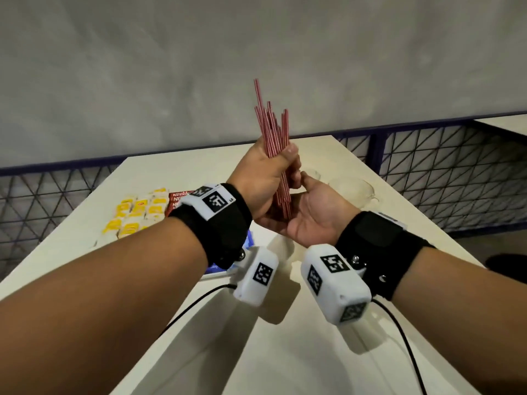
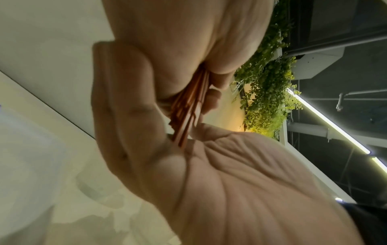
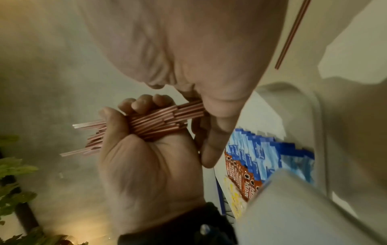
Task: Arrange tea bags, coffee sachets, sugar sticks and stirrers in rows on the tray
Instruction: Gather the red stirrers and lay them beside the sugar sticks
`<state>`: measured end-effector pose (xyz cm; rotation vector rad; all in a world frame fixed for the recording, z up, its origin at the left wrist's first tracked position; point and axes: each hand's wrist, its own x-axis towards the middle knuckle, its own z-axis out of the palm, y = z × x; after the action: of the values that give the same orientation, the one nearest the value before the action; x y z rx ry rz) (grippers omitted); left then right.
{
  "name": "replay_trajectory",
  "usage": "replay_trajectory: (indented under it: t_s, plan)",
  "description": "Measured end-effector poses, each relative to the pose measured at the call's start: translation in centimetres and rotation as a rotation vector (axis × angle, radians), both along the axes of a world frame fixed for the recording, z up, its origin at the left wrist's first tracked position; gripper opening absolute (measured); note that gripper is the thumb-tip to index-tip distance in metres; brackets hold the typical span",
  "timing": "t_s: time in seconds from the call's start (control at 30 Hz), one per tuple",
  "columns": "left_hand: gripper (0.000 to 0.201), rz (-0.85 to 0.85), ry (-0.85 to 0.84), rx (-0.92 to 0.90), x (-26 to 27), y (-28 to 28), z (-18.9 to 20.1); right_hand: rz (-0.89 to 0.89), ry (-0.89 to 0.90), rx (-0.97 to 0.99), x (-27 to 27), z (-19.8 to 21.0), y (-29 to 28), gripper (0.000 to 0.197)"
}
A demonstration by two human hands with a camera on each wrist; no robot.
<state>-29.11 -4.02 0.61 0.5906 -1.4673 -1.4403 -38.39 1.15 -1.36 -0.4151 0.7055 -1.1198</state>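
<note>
My left hand (image 1: 265, 178) grips a bundle of red striped stirrers (image 1: 273, 129) upright above the table, fingers and thumb wrapped round its middle. My right hand (image 1: 316, 212) lies palm up beneath it, fingers relaxed, and the bundle's lower ends rest on that palm. The left wrist view shows the stirrer ends (image 2: 186, 109) meeting the right palm (image 2: 230, 174). In the right wrist view the left hand (image 3: 146, 165) clasps the uneven stirrers (image 3: 159, 119). On the tray (image 1: 219, 274) lie yellow tea bags (image 1: 139, 212), red coffee sachets (image 1: 176, 199) and blue sugar sticks (image 3: 261, 157).
Two clear glass bowls (image 1: 350, 189) stand on the white table behind my hands. One loose stirrer (image 3: 293, 33) lies on the table in the right wrist view. A blue mesh fence (image 1: 456, 172) runs behind the table. Cables trail from both wrist cameras.
</note>
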Motion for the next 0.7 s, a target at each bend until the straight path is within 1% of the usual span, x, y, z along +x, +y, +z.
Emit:
replay_trajectory:
  t_s: [0.07, 0.13, 0.23, 0.3, 0.37, 0.4, 0.43, 0.47, 0.53, 0.57, 0.6, 0.63, 0.67, 0.7]
  plan:
    - [0.01, -0.006, -0.015, -0.004, 0.6, -0.3, -0.2, -0.068, -0.01, -0.002, 0.8, -0.1, -0.4, 0.06]
    - [0.007, -0.006, -0.044, -0.018, 1.0, -0.4, -0.4, -0.09, -0.021, -0.014, 1.3, -0.4, -0.8, 0.054]
    - [0.004, 0.008, -0.12, -0.05, 1.4, -0.6, -1.0, -0.083, -0.028, -0.045, 1.6, -0.5, -1.1, 0.051]
    - [0.014, 0.023, -0.173, -0.059, 1.6, -0.7, -1.3, -0.056, 0.016, -0.039, 1.6, -0.5, -1.1, 0.056]
    - [0.015, 0.058, -0.201, -0.049, 2.2, -0.9, -1.0, -0.024, 0.178, -0.039, 1.3, -0.6, -1.4, 0.069]
    - [0.015, 0.087, -0.247, -0.077, 2.8, -1.0, -0.7, -0.04, 0.282, -0.067, 0.9, -0.5, -1.7, 0.072]
    - [0.015, 0.12, -0.331, -0.131, 3.4, -1.1, -0.2, -0.091, 0.356, -0.123, 0.5, -0.2, -2.0, 0.071]
    - [0.016, 0.151, -0.463, -0.216, 4.1, -1.3, 0.2, -0.178, 0.398, -0.211, 0.1, 0.3, -2.3, 0.066]
    - [0.024, 0.177, -0.813, -0.429, 5.1, -1.4, 0.8, -0.341, 0.467, -0.401, 0.1, 1.9, -2.7, 0.053]
    - [0.031, 0.191, -0.985, -0.526, 5.3, -1.3, 1.0, -0.381, 0.53, -0.475, 0.5, 2.6, -2.8, 0.047]
    - [0.035, 0.205, -1.103, -0.601, 5.2, -1.0, 1.2, -0.39, 0.635, -0.534, 1.0, 3.1, -2.9, 0.042]
    - [0.032, 0.212, -1.142, -0.649, 5.1, -0.8, 1.5, -0.373, 0.778, -0.591, 1.6, 3.4, -2.9, 0.038]
    - [0.02, 0.211, -1.139, -0.674, 4.9, -0.7, 1.8, -0.342, 0.924, -0.648, 2.1, 3.3, -3.1, 0.037]
    - [0.012, 0.21, -1.133, -0.709, 4.8, -0.5, 2.2, -0.31, 1.029, -0.698, 2.5, 3.2, -3.2, 0.037]
